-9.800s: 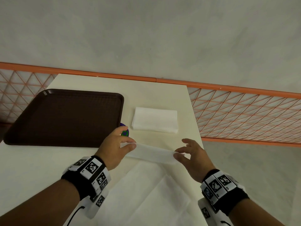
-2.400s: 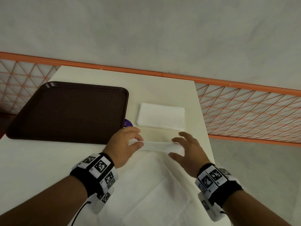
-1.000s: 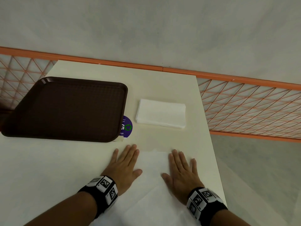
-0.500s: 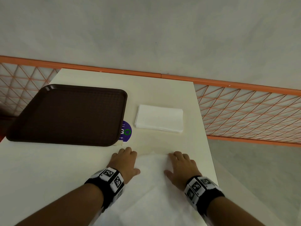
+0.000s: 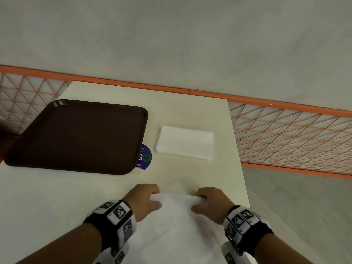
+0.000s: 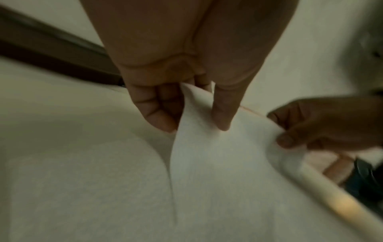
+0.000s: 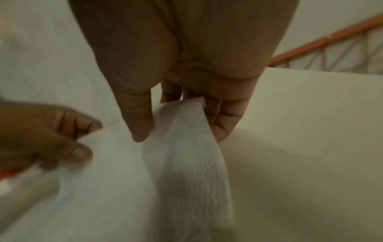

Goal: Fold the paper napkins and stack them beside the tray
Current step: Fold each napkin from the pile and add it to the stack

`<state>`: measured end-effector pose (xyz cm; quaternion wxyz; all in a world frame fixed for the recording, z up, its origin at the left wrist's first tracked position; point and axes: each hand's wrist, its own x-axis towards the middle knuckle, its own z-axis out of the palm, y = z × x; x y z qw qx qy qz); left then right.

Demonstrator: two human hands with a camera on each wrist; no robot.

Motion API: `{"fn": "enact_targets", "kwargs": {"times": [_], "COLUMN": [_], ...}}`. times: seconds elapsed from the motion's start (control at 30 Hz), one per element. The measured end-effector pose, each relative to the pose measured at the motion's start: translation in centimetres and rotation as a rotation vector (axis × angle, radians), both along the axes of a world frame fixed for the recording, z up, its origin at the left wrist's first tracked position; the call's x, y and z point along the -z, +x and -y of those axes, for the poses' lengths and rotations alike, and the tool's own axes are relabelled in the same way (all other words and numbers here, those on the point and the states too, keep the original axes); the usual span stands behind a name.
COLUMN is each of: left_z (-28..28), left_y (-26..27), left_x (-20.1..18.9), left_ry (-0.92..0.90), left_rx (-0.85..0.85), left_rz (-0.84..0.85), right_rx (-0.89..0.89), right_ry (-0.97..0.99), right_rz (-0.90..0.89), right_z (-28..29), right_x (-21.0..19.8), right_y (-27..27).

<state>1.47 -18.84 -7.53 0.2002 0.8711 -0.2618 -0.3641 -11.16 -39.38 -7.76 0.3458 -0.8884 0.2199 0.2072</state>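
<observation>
A white paper napkin [image 5: 177, 212] lies unfolded at the near edge of the table, over more white napkins [image 5: 171, 242]. My left hand [image 5: 146, 199] pinches its far left corner between thumb and fingers [image 6: 199, 114]. My right hand [image 5: 207, 201] pinches the far right corner [image 7: 182, 117]. The far edge is lifted off the table between the two hands. A stack of folded napkins [image 5: 184, 142] sits just right of the dark brown tray [image 5: 76, 136].
A round purple sticker [image 5: 145, 157] shows beside the tray's near right corner. The cream table [image 5: 190, 107] ends close to my right hand [image 5: 245, 195]. An orange mesh railing [image 5: 285, 134] runs behind and to the right.
Both hands lay flat on the napkin a second ago. Their fingers have since curled, pinched the far corners and raised that edge.
</observation>
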Motion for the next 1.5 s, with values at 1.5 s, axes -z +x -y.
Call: {"fn": "enact_targets", "kwargs": {"times": [1.5], "left_z": [9.1], "left_y": [9.2], "left_x": [-1.9], "left_ry": [-0.04], "left_rx": [-0.012], "left_rz": [0.397], "right_rx": [0.045], "right_ry": [-0.211], "right_rz": [-0.09], "right_z": [3.3], "right_x": [-1.6], "right_y": [4.5]}}
